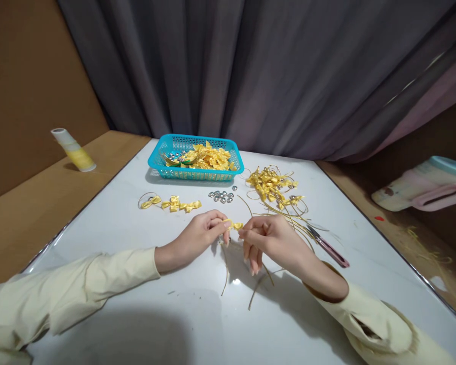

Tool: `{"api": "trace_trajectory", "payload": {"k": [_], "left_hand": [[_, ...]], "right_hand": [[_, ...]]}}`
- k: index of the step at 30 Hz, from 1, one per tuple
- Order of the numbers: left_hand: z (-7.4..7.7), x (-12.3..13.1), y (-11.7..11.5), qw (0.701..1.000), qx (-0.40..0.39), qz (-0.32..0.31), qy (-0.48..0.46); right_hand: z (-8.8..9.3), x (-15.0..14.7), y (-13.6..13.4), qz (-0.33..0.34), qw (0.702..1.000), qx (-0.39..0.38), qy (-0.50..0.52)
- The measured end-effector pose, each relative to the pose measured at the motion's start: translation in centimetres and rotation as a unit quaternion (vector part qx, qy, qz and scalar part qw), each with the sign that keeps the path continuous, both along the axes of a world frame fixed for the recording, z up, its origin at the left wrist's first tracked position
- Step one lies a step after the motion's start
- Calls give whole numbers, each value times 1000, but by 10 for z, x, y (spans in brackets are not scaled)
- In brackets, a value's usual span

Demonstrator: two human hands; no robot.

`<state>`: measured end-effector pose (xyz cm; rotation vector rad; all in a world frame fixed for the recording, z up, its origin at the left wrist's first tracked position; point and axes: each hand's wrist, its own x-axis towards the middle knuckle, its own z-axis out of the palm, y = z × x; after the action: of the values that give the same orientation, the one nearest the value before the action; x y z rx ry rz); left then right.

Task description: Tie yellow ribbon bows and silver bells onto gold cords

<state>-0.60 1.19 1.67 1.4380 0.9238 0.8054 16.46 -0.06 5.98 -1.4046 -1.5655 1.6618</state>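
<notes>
A small yellow ribbon bow [236,225] is stretched between my two hands above the white table. My left hand [207,229] pinches its left end between thumb and forefinger. On the other side, my right hand [268,238] pinches the right end, its lower fingers curled loosely. Thin gold cords [225,271] hang below the hands onto the tabletop. Just beyond the hands lies a cluster of silver beads [221,195]. To the left, several yellow bows [180,204] rest in a row beside a loop of cord.
A blue basket [195,175] holding yellow bows and silver beads stands at the back. A pile of corded bows [271,185] lies right of it. Near my right hand is a craft knife [329,247]. A ribbon roll [74,150] stands left; a tumbler [421,187] lies right.
</notes>
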Motion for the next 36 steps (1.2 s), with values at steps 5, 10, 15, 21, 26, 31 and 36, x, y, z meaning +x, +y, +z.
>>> {"api": "trace_trajectory", "payload": {"k": [5, 10, 15, 21, 26, 31, 36], "left_hand": [[-2, -1, -1, 997, 59, -2, 48], [-4, 0, -3, 993, 89, 2, 79], [-3, 1, -5, 991, 94, 3, 99], [-2, 2, -6, 990, 94, 0, 104], [-3, 2, -7, 991, 89, -11, 100], [-4, 1, -6, 993, 87, -6, 80], [-4, -3, -3, 996, 76, 1, 52]], "right_hand": [[0, -1, 2, 0, 1000, -19, 6], [-2, -4, -1, -11, 1000, -19, -21], [-5, -6, -4, -14, 999, 1, -37], [-8, -7, -4, -6, 999, 9, -46], [-11, -8, -2, 4, 996, 33, -79], [-10, -2, 0, 34, 988, 101, -115], [-2, 3, -3, 75, 974, 138, -165]]}}
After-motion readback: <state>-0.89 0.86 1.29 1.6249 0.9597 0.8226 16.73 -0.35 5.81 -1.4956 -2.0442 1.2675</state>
